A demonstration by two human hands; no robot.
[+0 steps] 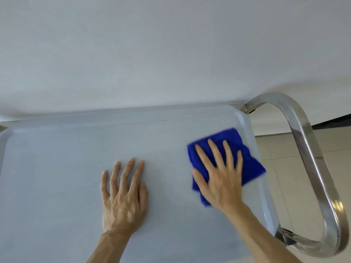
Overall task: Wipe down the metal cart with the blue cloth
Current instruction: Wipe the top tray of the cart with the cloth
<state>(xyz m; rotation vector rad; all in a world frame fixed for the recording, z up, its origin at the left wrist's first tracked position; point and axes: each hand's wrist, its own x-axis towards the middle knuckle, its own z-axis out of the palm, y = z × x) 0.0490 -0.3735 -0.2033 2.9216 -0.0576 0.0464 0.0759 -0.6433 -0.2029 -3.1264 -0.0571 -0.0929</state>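
Note:
The metal cart's flat top (57,168) fills the lower part of the view, with a raised rim around it. A folded blue cloth (250,158) lies on the top near its right rim. My right hand (220,173) presses flat on the cloth with fingers spread; the cloth looks motion-blurred. My left hand (123,196) rests flat on the bare cart top, fingers apart, to the left of the cloth and holding nothing.
A shiny curved tube handle (311,154) loops out from the cart's right end. A plain white wall (152,54) stands right behind the cart's far rim. Pale tiled floor (281,168) shows through the handle at the right.

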